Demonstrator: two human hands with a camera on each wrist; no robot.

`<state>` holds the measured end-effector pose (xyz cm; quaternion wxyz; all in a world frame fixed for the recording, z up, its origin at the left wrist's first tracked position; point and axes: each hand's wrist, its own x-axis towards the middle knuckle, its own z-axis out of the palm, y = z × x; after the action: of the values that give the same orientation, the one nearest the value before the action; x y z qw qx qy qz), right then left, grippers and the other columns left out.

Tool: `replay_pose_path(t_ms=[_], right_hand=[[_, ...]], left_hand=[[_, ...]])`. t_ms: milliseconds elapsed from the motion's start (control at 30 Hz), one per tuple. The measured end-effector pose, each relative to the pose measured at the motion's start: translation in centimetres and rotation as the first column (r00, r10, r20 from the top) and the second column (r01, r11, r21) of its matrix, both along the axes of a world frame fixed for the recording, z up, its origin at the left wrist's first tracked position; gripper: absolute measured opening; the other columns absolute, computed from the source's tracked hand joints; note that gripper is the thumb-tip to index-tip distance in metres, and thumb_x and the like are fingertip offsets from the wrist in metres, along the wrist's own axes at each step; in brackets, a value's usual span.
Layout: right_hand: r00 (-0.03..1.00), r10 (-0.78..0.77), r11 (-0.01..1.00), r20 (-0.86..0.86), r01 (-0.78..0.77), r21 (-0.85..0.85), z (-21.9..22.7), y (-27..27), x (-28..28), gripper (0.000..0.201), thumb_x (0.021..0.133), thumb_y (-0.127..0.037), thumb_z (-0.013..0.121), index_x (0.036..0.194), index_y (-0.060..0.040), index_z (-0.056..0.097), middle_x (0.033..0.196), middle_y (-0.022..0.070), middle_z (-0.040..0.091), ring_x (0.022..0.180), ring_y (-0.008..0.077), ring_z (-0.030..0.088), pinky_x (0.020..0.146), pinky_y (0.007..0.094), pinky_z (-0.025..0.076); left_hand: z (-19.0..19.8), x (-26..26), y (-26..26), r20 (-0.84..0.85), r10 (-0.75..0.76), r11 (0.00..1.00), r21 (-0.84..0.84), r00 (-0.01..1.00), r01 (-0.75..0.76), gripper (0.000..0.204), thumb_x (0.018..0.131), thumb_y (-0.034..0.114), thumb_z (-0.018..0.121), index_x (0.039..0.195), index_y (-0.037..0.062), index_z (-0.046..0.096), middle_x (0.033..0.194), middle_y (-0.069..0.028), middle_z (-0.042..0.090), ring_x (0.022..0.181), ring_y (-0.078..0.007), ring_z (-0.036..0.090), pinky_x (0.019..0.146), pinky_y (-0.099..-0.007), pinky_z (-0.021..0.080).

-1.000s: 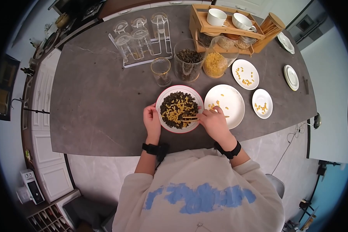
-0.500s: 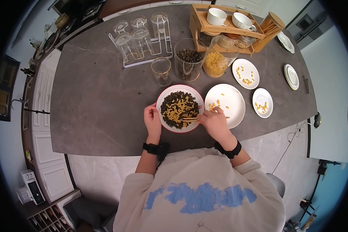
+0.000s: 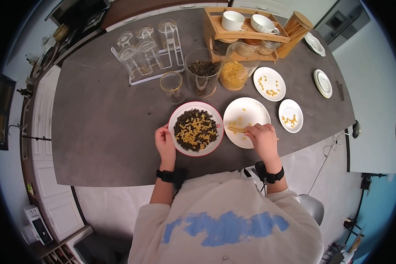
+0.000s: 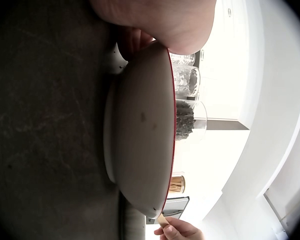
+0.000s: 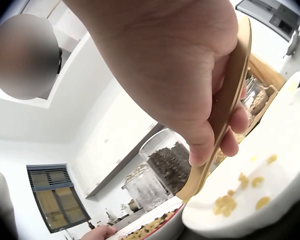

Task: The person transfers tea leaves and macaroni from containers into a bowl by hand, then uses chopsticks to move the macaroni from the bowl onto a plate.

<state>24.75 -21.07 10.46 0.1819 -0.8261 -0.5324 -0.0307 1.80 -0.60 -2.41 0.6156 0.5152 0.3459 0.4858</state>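
A red-rimmed white bowl (image 3: 173,147) holds dark dried leaf-like bits topped with yellow macaroni (image 3: 193,128). My left hand (image 3: 165,143) grips its left rim, the fingers partly hidden behind the bowl wall in the left wrist view. Over the white plate (image 3: 260,115) to the right, my right hand (image 3: 264,140) pinches a pair of wooden tongs (image 5: 225,112). The tongs' tips point left, close over several macaroni pieces (image 5: 225,205) on that plate. In the right wrist view the tongs slant down past the thumb.
Behind the bowl stand an empty glass (image 3: 171,88), a jar of dark bits (image 3: 202,77) and a jar of macaroni (image 3: 234,75). Two smaller plates (image 3: 290,104) (image 3: 269,72) with macaroni lie right. A glass rack (image 3: 158,78) and a wooden shelf (image 3: 246,35) stand farther back.
My right hand has moved the tongs rightward from the bowl to the white plate. The left hand stays at the bowl's rim. The head view has shifted slightly.
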Motion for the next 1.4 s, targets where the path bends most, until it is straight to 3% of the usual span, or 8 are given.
replay_pose_path(t_ms=[333, 633, 833, 1400], right_hand=[[0.987, -0.158, 0.987, -0.031, 0.159, 0.02, -0.9, -2.1, 1.4, 0.017, 0.076, -0.021, 0.069, 0.091, -0.0131, 0.067, 0.072, 0.0023, 0.061, 0.069, 0.0211, 0.06, 0.078, 0.0362, 0.043], [0.997, 0.014, 1.0, -0.078, -0.013, 0.013, -0.8, 0.1, -0.4, 0.021, 0.078, -0.018, 0.067, 0.098, -0.0114, 0.064, 0.082, 0.0039, 0.061, 0.073, 0.0239, 0.06, 0.078, 0.0367, 0.043], [0.994, 0.056, 0.998, -0.098, -0.055, 0.012, -0.7, 0.8, -1.0, 0.026, 0.08, -0.012, 0.065, 0.106, -0.0097, 0.062, 0.092, 0.0069, 0.062, 0.083, 0.0269, 0.06, 0.08, 0.0383, 0.044], [0.981, 0.114, 0.993, -0.155, -0.115, 0.004, -1.0, 1.0, -1.8, 0.027, 0.079, -0.011, 0.065, 0.105, -0.0098, 0.061, 0.089, 0.0068, 0.062, 0.083, 0.0276, 0.061, 0.077, 0.0382, 0.046]], left_hand=[[-0.1, -0.1, 0.0, -0.008, -0.005, 1.0, 0.029, 1.0, 0.006, 0.004, 0.096, 0.005, 0.046, 0.099, 0.0029, 0.047, 0.113, -0.0133, 0.058, 0.099, -0.015, 0.056, 0.089, -0.0286, 0.046], [0.1, -0.1, 0.0, -0.02, 0.009, 1.0, 0.015, 1.0, -0.009, 0.004, 0.096, 0.005, 0.046, 0.099, 0.0033, 0.048, 0.114, -0.0132, 0.058, 0.099, -0.0149, 0.056, 0.089, -0.0282, 0.046], [0.3, 0.0, -0.1, -0.027, 0.005, 1.0, 0.019, 1.0, -0.005, 0.004, 0.096, 0.005, 0.046, 0.099, 0.0029, 0.048, 0.114, -0.013, 0.058, 0.096, -0.0133, 0.056, 0.086, -0.0271, 0.046], [0.5, 0.1, -0.1, -0.039, 0.007, 1.0, 0.028, 0.999, -0.006, 0.004, 0.097, 0.004, 0.043, 0.098, 0.0023, 0.047, 0.11, -0.0119, 0.06, 0.092, -0.0109, 0.056, 0.083, -0.0249, 0.046]])
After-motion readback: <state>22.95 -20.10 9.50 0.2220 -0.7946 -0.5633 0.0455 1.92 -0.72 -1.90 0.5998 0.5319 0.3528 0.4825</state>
